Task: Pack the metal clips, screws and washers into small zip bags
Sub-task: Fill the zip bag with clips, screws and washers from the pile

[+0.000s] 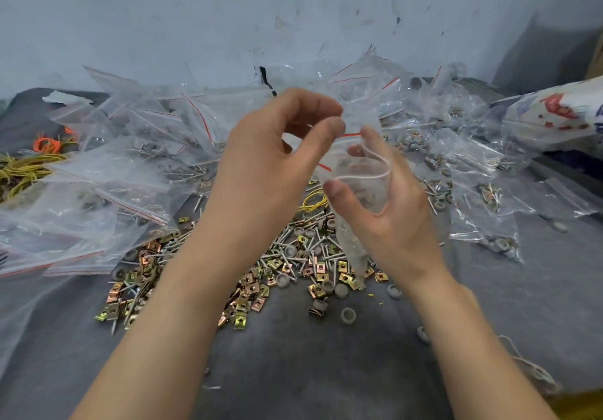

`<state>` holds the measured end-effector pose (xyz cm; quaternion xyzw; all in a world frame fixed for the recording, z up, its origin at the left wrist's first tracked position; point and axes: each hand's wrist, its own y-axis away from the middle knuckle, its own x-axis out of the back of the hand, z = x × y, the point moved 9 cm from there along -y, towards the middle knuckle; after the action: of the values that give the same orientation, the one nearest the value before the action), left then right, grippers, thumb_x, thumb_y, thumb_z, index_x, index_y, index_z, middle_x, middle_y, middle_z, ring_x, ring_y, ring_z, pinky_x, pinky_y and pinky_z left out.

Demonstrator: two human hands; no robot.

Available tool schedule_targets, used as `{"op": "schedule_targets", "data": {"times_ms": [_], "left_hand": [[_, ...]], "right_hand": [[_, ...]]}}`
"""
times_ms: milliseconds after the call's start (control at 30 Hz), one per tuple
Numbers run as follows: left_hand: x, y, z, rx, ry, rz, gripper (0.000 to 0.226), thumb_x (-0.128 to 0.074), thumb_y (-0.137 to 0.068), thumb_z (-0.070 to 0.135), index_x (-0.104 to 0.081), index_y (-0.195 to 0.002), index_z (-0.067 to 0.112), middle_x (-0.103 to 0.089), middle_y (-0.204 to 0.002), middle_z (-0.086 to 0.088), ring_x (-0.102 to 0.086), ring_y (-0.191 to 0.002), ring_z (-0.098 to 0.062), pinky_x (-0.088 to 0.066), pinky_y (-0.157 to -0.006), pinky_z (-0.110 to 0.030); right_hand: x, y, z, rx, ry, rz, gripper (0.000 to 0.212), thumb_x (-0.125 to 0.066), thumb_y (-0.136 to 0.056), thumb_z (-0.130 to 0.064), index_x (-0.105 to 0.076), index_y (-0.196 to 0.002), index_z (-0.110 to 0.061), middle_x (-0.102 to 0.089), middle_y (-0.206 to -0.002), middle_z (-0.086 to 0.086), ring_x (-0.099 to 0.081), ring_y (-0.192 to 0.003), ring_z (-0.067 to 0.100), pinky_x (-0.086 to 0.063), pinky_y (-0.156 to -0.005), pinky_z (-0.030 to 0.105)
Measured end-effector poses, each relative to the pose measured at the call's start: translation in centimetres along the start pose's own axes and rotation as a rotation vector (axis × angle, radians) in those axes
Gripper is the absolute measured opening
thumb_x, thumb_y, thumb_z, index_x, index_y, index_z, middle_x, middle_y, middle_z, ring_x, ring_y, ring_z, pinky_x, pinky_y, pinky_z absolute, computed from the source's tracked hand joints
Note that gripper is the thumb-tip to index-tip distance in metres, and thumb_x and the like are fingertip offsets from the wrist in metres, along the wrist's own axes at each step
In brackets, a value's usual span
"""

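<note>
I hold a small clear zip bag [360, 184] with a red seal line above the pile, its mouth open. My right hand [388, 207] grips the bag round its body, thumb in front. My left hand [277, 158] pinches the bag's upper rim between thumb and fingertips. A few small parts show dimly through the plastic. Below lies a loose heap of brass-coloured metal clips [248, 299], screws [293, 250] and grey washers [347, 315] on the grey cloth.
Heaps of zip bags lie left [107, 171] and right [473, 165], some filled with parts. Yellow and orange rubber bands [36, 161] sit at the far left, a printed plastic sack [554, 116] at the far right. A grey wall stands behind.
</note>
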<state>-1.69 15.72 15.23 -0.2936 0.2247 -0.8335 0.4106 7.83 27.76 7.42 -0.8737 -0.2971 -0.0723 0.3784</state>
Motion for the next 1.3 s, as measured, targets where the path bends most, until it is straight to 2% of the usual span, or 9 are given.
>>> {"op": "schedule_targets", "data": {"times_ms": [100,233,400,467,533,633,800,1000,1300], "left_hand": [[-0.7,0.2,0.0,-0.014,-0.04,-0.056,0.005,-0.064,-0.095,0.028,-0.069,-0.096,0.03,-0.068,-0.085,0.021,-0.062,-0.084,0.005,-0.046,-0.069,-0.015],[0.4,0.1,-0.5,-0.007,-0.027,-0.017,0.016,-0.057,-0.099,0.034,-0.071,-0.099,0.025,-0.071,-0.092,0.013,-0.064,-0.088,-0.004,-0.051,-0.076,-0.03],[-0.3,0.8,-4.6,0.109,-0.101,-0.136,0.02,-0.053,-0.1,0.037,-0.07,-0.098,0.026,-0.072,-0.089,0.008,-0.066,-0.086,-0.008,-0.053,-0.082,-0.034],[-1.6,1.8,-7.0,0.171,-0.191,-0.244,0.02,-0.053,-0.1,0.038,-0.069,-0.102,0.026,-0.071,-0.088,0.01,-0.064,-0.083,-0.003,-0.051,-0.078,-0.026],[-3.2,3.0,-9.1,0.209,-0.272,-0.346,0.02,-0.051,-0.1,0.037,-0.067,-0.108,0.028,-0.068,-0.089,0.016,-0.062,-0.083,0.004,-0.051,-0.076,-0.018],[-4.9,4.5,-11.2,0.223,-0.398,-0.442,0.022,-0.049,-0.101,0.033,-0.064,-0.116,0.026,-0.066,-0.1,0.017,-0.061,-0.092,0.002,-0.05,-0.084,-0.023],[-7.2,5.4,-12.5,0.152,-0.616,-0.516,0.032,-0.048,-0.101,0.034,-0.057,-0.13,0.025,-0.057,-0.12,0.001,-0.052,-0.115,-0.02,-0.042,-0.099,-0.038],[-8.7,5.2,-12.8,0.093,-0.818,-0.511,0.043,-0.04,-0.103,0.034,-0.042,-0.145,0.025,-0.051,-0.126,-0.004,-0.049,-0.115,-0.025,-0.042,-0.095,-0.038],[-8.4,4.5,-13.0,0.126,-0.766,-0.473,0.028,-0.05,-0.1,0.034,-0.057,-0.124,0.022,-0.055,-0.122,0.001,-0.054,-0.112,-0.019,-0.046,-0.095,-0.033]], "right_hand": [[0.0,0.1,0.1,-0.012,-0.031,0.006,0.082,-0.063,-0.084,-0.065,-0.044,-0.151,-0.02,-0.062,-0.129,-0.013,-0.05,-0.116,-0.02,-0.034,-0.089,-0.002],[1.2,-0.2,1.0,-0.05,-0.103,0.08,0.081,-0.063,-0.082,-0.067,-0.047,-0.149,-0.024,-0.064,-0.126,-0.018,-0.054,-0.121,-0.011,-0.037,-0.092,0.002],[2.6,-0.6,2.0,-0.106,-0.214,0.159,0.081,-0.062,-0.082,-0.067,-0.054,-0.145,-0.017,-0.057,-0.12,-0.046,-0.053,-0.126,-0.01,-0.044,-0.111,0.032],[2.9,-0.6,2.3,-0.113,-0.234,0.18,0.077,-0.062,-0.084,-0.062,-0.051,-0.146,-0.019,-0.057,-0.114,-0.05,-0.052,-0.124,-0.014,-0.041,-0.11,0.023],[3.2,-0.6,2.6,-0.124,-0.254,0.199,0.075,-0.062,-0.086,-0.057,-0.051,-0.146,-0.014,-0.057,-0.11,-0.052,-0.053,-0.116,-0.02,-0.041,-0.096,0.006],[3.3,-0.6,2.7,-0.142,-0.298,0.198,0.075,-0.062,-0.088,-0.052,-0.055,-0.137,0.005,-0.054,-0.11,-0.055,-0.05,-0.11,-0.028,-0.039,-0.086,-0.002],[3.5,-0.8,2.9,-0.143,-0.297,0.198,0.079,-0.062,-0.084,-0.057,-0.055,-0.141,-0.003,-0.055,-0.11,-0.054,-0.053,-0.111,-0.024,-0.04,-0.091,0.003],[4.0,-0.7,2.9,-0.125,-0.287,0.214,0.077,-0.063,-0.085,-0.056,-0.049,-0.148,-0.013,-0.057,-0.111,-0.051,-0.054,-0.114,-0.021,-0.04,-0.094,0.004],[4.5,-0.9,3.3,-0.124,-0.251,0.216,0.08,-0.063,-0.083,-0.062,-0.051,-0.147,-0.016,-0.058,-0.114,-0.05,-0.056,-0.116,-0.017,-0.042,-0.096,0.008]]}}
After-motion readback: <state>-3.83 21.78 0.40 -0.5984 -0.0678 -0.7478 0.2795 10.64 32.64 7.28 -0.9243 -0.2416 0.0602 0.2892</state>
